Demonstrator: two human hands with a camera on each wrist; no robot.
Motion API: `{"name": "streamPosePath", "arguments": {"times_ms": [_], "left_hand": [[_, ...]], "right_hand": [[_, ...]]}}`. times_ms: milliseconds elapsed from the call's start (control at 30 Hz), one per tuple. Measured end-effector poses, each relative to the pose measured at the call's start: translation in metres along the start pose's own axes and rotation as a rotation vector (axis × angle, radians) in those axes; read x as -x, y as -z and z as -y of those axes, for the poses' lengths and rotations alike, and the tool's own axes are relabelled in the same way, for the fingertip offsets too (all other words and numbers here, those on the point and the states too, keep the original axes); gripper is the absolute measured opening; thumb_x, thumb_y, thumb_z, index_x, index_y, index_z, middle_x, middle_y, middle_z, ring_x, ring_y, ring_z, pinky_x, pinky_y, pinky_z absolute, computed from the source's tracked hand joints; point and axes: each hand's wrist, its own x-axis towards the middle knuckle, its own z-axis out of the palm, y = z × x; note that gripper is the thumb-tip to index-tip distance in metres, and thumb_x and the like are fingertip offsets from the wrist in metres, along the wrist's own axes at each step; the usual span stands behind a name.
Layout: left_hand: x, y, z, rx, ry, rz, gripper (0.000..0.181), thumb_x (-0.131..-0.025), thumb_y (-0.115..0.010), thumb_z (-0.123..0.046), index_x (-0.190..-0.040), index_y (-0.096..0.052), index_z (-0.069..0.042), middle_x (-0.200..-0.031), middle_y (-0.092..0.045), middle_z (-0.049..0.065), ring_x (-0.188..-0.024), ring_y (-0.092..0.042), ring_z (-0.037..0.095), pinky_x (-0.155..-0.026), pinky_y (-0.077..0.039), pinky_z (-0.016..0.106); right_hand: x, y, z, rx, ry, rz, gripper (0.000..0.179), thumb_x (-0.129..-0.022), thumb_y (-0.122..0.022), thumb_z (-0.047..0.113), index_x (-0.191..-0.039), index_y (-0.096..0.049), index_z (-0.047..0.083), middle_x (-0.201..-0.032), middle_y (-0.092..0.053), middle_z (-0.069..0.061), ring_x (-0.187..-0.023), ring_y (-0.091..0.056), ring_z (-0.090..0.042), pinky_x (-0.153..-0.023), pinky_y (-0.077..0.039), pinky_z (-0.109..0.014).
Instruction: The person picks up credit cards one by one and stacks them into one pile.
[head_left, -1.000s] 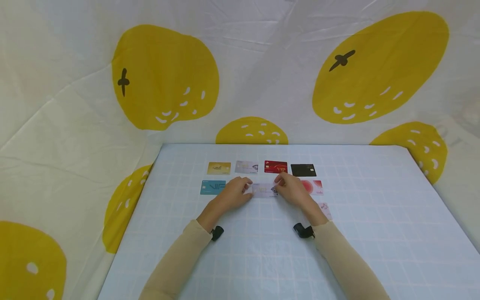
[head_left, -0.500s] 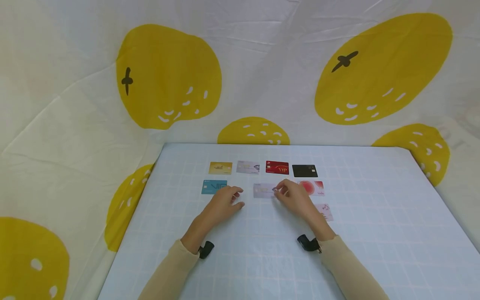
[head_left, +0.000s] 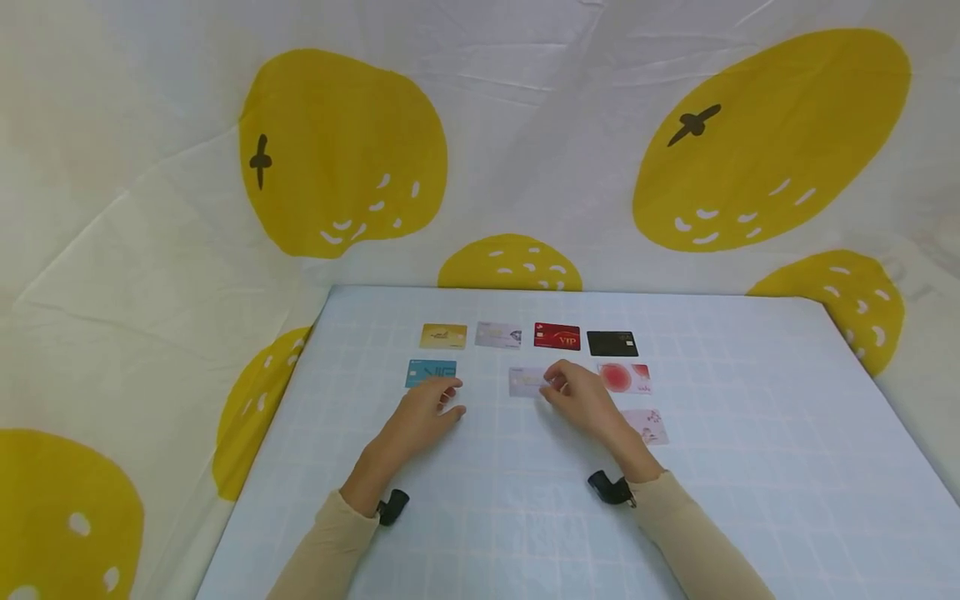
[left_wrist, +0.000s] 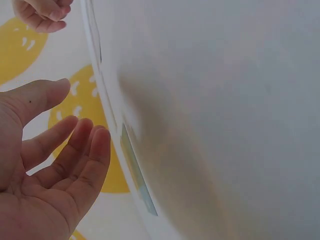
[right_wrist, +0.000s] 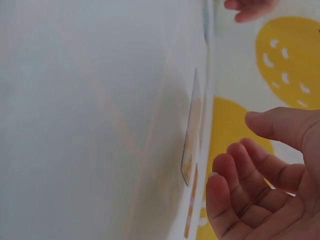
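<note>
My left hand [head_left: 420,417] hovers near the teal VIP card [head_left: 426,372], fingers loosely bent, overlapping the card's lower edge in the head view. In the left wrist view its thumb stands apart from the fingers [left_wrist: 90,155], with nothing between. A pale lilac card [head_left: 525,382] lies flat on the table. Over that card's right end is my right hand [head_left: 583,402], which covers part of it. The right wrist view shows the thumb clear of the relaxed fingers [right_wrist: 220,200] and the hand free of any card; a card [right_wrist: 192,130] lies beyond the fingertips.
The back row holds a gold card [head_left: 442,336], another lilac card [head_left: 498,334], a red VIP card [head_left: 557,336] and a black card [head_left: 612,343]. A card with a red circle [head_left: 622,377] and a pink floral card [head_left: 651,425] lie by my right hand and wrist.
My left hand has drawn away from the lilac card, left and toward me. My right hand has lowered slightly, its fingers spreading off that card's right end; the card stays in place.
</note>
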Motion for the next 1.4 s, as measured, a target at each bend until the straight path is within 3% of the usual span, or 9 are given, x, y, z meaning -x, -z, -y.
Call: {"name": "streamPosePath", "arguments": {"times_ms": [500, 767, 1133, 1400], "left_hand": [[0.002, 0.020, 0.026, -0.017, 0.024, -0.081, 0.039, -0.091, -0.074, -0.016, -0.127, -0.065, -0.004, -0.108, -0.063, 0.009, -0.096, -0.061, 0.023, -0.086, -0.053, 0.038], [-0.008, 0.037, 0.045, -0.023, 0.015, -0.110, 0.038, -0.092, -0.073, -0.015, -0.127, -0.063, -0.002, -0.108, -0.064, 0.010, -0.097, -0.061, 0.024, -0.086, -0.052, 0.040], [-0.021, 0.054, 0.066, -0.091, 0.094, -0.046, 0.047, -0.092, -0.073, -0.019, -0.133, -0.059, -0.002, -0.117, -0.061, 0.015, -0.104, -0.059, 0.030, -0.089, -0.049, 0.046], [-0.033, 0.060, 0.077, -0.092, 0.121, 0.018, 0.053, -0.092, -0.073, -0.022, -0.139, -0.055, -0.005, -0.111, -0.059, 0.013, -0.097, -0.055, 0.028, -0.084, -0.048, 0.045]], "right_hand": [[-0.019, -0.018, 0.023, -0.049, 0.024, 0.041, 0.023, -0.092, -0.074, 0.018, -0.110, -0.065, 0.007, -0.091, -0.064, -0.001, -0.081, -0.058, -0.019, -0.072, -0.053, -0.031], [-0.036, -0.035, 0.043, -0.060, 0.056, 0.069, 0.026, -0.092, -0.074, 0.017, -0.112, -0.064, 0.005, -0.092, -0.063, -0.001, -0.080, -0.058, -0.018, -0.071, -0.054, -0.029], [-0.060, -0.066, 0.067, -0.106, 0.089, 0.133, 0.033, -0.094, -0.071, 0.017, -0.121, -0.059, 0.002, -0.100, -0.062, -0.006, -0.086, -0.058, -0.021, -0.076, -0.054, -0.030], [-0.074, -0.085, 0.072, -0.157, 0.077, 0.185, 0.039, -0.094, -0.071, 0.014, -0.126, -0.055, 0.000, -0.100, -0.059, -0.010, -0.087, -0.056, -0.024, -0.078, -0.051, -0.034]]}}
